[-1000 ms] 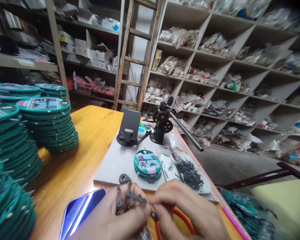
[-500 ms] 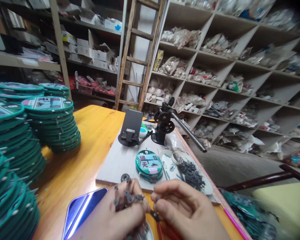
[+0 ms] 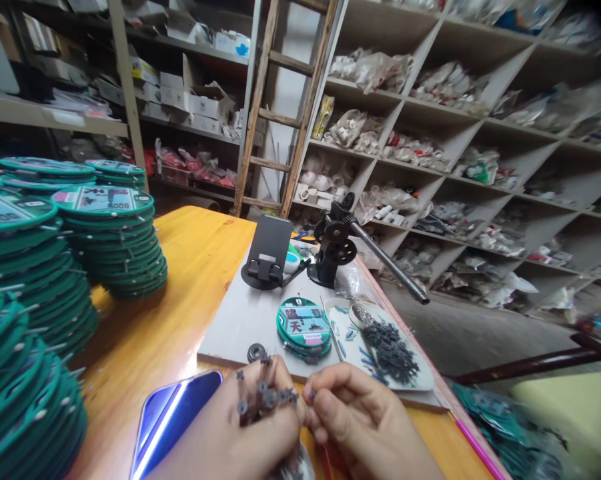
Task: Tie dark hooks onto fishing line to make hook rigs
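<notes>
My left hand (image 3: 240, 437) is closed around a bunch of small dark grey rubber-like pieces on thin stems (image 3: 267, 397), whose heads stick out above the fingers. Close against it, my right hand (image 3: 375, 427) pinches a small dark grey piece (image 3: 311, 395) between thumb and forefinger. A thin red strand (image 3: 327, 460) runs below the fingertips. Just beyond the hands, a short stack of round green line winders (image 3: 304, 325) with printed labels lies on a light board (image 3: 230, 320). A black ring (image 3: 255, 352) rests at the board's near edge.
Right of the winders, a white tray (image 3: 424, 379) holds a pile of grey pieces (image 3: 393, 353) and blue slips. Tall stacks of green winders (image 3: 113, 247) stand left. A phone (image 3: 177, 413) lies near my left wrist. A black geared stand (image 3: 333, 250) with a metal rod rises behind.
My right hand has come closer to the left, its fingertips now pinched together. The dark piece seen below the fingertips no longer shows. The whole view has shifted slightly.
</notes>
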Available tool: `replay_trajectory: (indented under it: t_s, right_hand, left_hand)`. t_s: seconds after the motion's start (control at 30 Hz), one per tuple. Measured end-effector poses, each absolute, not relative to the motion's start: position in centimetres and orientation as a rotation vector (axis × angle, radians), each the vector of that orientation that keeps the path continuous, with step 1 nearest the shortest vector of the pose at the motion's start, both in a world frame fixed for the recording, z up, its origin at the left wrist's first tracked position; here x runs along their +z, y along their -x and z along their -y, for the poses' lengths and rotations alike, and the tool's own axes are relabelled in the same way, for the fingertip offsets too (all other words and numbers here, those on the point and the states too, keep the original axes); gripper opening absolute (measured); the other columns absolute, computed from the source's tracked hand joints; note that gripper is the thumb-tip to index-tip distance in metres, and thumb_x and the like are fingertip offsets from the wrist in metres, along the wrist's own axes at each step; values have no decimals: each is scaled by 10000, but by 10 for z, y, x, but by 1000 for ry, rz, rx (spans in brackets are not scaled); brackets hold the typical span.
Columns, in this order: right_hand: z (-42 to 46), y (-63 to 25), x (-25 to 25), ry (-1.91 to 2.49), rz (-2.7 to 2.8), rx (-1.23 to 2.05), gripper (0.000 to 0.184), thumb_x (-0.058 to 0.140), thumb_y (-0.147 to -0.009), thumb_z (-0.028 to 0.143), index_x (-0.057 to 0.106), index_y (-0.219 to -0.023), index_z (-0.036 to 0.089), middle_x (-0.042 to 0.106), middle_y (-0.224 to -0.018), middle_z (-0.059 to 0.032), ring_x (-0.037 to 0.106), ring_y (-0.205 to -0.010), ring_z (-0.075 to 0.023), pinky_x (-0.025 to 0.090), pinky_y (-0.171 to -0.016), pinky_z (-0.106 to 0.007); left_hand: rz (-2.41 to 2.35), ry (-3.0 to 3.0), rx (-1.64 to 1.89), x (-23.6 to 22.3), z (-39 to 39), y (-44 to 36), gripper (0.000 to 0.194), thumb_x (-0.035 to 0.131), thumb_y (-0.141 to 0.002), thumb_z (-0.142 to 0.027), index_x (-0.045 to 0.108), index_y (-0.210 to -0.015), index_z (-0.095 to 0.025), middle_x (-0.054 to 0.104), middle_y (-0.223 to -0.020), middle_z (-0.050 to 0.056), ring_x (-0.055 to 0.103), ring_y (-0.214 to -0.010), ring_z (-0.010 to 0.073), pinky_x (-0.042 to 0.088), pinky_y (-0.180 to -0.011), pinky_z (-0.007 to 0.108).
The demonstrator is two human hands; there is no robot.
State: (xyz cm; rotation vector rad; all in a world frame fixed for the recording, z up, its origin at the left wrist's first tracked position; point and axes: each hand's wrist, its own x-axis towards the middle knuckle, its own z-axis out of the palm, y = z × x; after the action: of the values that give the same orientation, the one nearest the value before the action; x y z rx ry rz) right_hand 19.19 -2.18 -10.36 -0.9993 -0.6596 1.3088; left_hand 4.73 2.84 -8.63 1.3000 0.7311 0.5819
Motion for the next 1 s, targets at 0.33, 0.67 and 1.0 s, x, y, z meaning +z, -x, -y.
replay_trajectory:
  t_s: [0.33,0.67,1.0]
  right_hand:
    - [23,-190,-100,1053,676,1194,299,918,-609,279,663,-719,166,736,-639,2,671,-571,-64,508,-586,-124]
    - [25,-184,-99,1086,714,1080,273,899,-619,301,651,-677,202,753,-650,8,673,-613,-95,527,-645,-166]
    - [25,-183,-103,1084,711,1105,295,908,-605,311,648,-690,202,753,-703,-1,698,-697,-115,519,-643,-158]
  left_hand:
    - [-737,-1254,645,-87,-28,-50,238,560,-783,-401,477,-676,-205,509,-687,-24,460,-706,161,365,-701,288]
    - [-850,-1399,604,-82,-27,-48,207,543,-750,-380,520,-664,-194,560,-754,26,493,-774,201,402,-730,308]
    - [-860,-1348,624,-81,-26,-49,223,566,-750,-382,513,-651,-190,560,-739,4,533,-798,185,422,-736,260]
